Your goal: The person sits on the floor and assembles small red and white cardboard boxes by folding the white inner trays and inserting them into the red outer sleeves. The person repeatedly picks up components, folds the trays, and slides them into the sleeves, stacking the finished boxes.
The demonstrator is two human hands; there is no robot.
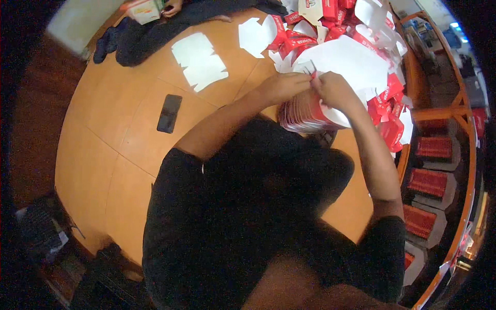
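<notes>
Orange counter (119,150) below; my left hand (283,87) and right hand (335,90) both pinch the carton stack (305,113). I'd peel one blank off squarely.

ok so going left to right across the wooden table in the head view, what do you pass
Flat black phone → flat white cardboard cut-out sheets → person's left hand → person's right hand, both on the stack of red-and-white folded cartons → loose heap of red-and-white carton blanks.

Head view, straight down (close)
</notes>
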